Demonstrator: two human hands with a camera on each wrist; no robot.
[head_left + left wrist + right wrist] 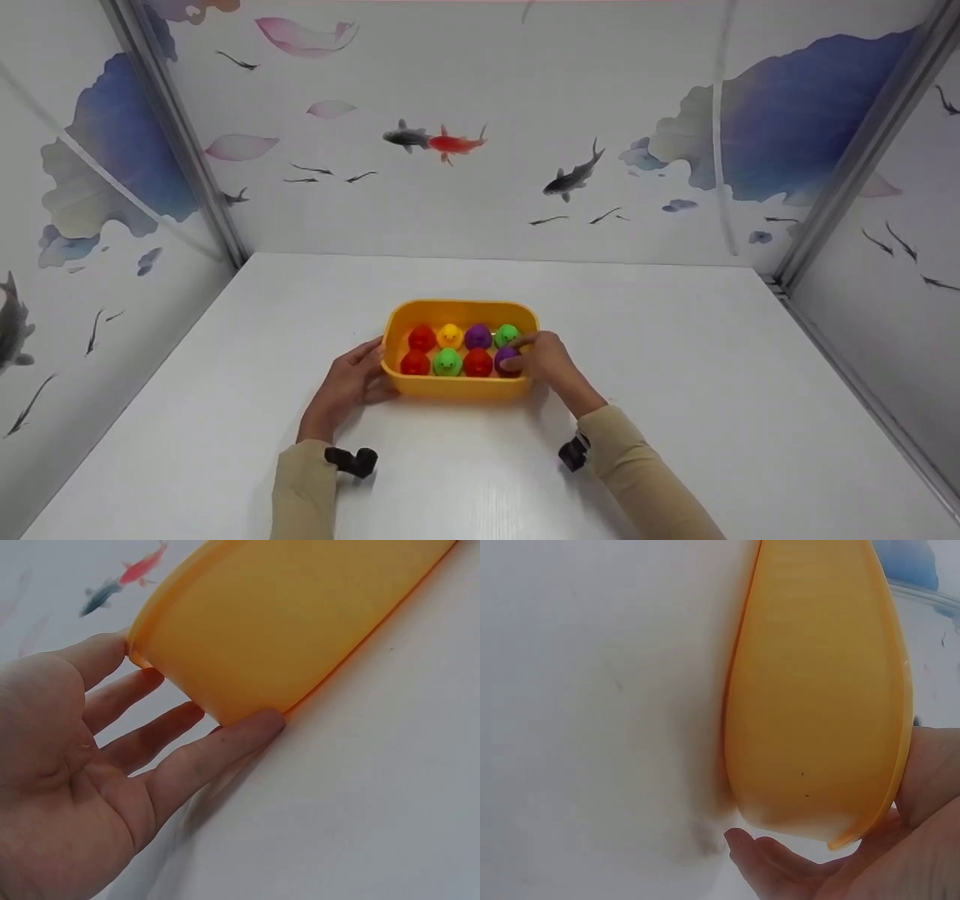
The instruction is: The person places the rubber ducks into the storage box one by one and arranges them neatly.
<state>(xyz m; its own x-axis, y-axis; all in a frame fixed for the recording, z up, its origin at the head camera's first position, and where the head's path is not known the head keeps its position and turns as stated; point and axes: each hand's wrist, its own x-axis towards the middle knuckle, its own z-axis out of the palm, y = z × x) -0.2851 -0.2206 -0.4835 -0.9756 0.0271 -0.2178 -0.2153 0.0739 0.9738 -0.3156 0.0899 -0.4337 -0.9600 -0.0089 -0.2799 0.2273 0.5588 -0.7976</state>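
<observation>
In the head view a yellow plastic box (457, 388) stands on the white table, with small toy ducks in two rows inside. The left hand (349, 386) rests against the box's left end. Its fingers (206, 757), almost straight, touch the rim and the lower corner in the left wrist view. Over the right rim reaches the right hand (551, 364); its thumb and forefinger pinch a purple duck (504, 358) in the front right corner. That duck is partly covered by the fingers. Outside the box, other fingers of this hand (780, 862) show in the right wrist view.
Beside the purple duck sit a red duck (478, 363) and a green duck (448, 362); another green duck (507, 334) is behind it. The white table (675, 337) is bounded by printed panels (480, 202) with fish. Each wrist carries a black camera mount (358, 462).
</observation>
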